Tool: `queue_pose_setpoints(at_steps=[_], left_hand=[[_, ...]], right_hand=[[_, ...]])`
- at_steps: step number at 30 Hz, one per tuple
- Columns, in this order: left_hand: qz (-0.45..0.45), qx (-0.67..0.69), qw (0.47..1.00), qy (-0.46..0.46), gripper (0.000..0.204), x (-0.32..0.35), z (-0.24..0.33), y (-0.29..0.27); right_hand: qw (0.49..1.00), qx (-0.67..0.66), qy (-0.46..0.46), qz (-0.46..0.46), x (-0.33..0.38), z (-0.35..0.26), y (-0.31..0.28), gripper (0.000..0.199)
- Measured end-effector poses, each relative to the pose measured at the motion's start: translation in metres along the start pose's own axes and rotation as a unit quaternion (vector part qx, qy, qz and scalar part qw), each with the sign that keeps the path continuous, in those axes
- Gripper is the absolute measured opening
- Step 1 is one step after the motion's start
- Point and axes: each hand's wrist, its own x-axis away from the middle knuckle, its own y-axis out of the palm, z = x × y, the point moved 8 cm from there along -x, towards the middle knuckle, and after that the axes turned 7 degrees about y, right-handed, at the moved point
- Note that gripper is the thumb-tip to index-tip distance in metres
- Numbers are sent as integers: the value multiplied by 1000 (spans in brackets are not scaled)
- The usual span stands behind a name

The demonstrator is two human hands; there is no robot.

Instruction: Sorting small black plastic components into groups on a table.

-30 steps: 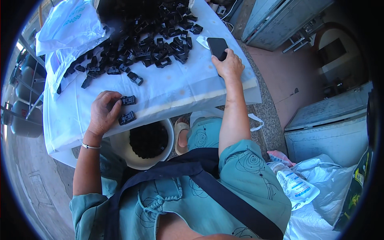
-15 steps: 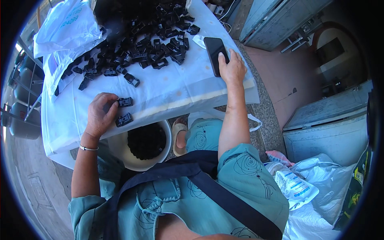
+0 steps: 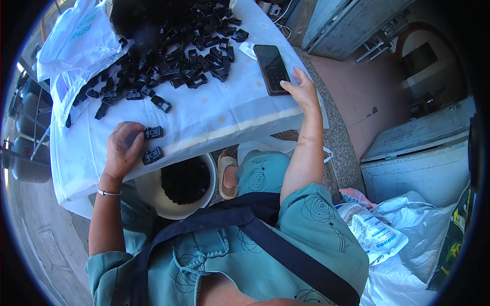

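My left hand (image 3: 123, 149) rests at the table's near edge. Its curled fingers and thumb close on the left end of a small black plastic part (image 3: 153, 132). A second black plastic part (image 3: 152, 155) lies just nearer me, beside the thumb. On the right, a dark phone (image 3: 272, 69) lies face up with a faint keypad on its screen. My right hand (image 3: 303, 93) is at its lower right corner, thumb touching the screen and the other fingers stretched out beyond the edge.
A heap of black plastic parts (image 3: 176, 66) covers the table's far side, with a white plastic bag (image 3: 76, 46) at its left. Below the near edge, a white basin (image 3: 212, 191) holds more black pieces. White bags (image 3: 408, 239) lie at the lower right near a grey cabinet (image 3: 418, 153).
My right hand has shifted off the phone's side, its thumb now on the lower screen. The phone's screen shows a keypad where it was dark. My left hand stays at the same part.
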Motion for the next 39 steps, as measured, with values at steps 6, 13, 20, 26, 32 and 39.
queue_pose_setpoints(at_steps=[6, 13, 20, 26, 32, 39], left_hand=[[-1, 11, 1000, -2, 12, 0, 0, 1], [-11, -3, 1000, 26, 11, 1, 1, 1], [-9, -1, 1000, 22, 11, 1, 2, 1], [-9, -3, 1000, 23, 10, 1, 0, 2], [-10, -3, 1000, 21, 10, 1, 0, 1], [-6, 4, 1000, 14, 11, 2, 0, 1]], right_hand=[[1000, -9, -2, -18, -3, 3, 2, 74], [1000, 4, -10, 23, -11, 9, 2, 71], [997, 66, -5, 44, -15, 15, 4, 76], [997, 68, -10, 44, -10, 9, 7, 80], [999, -2, 8, 35, -13, 16, 3, 79], [993, 96, -3, 70, -9, 10, 6, 75]])
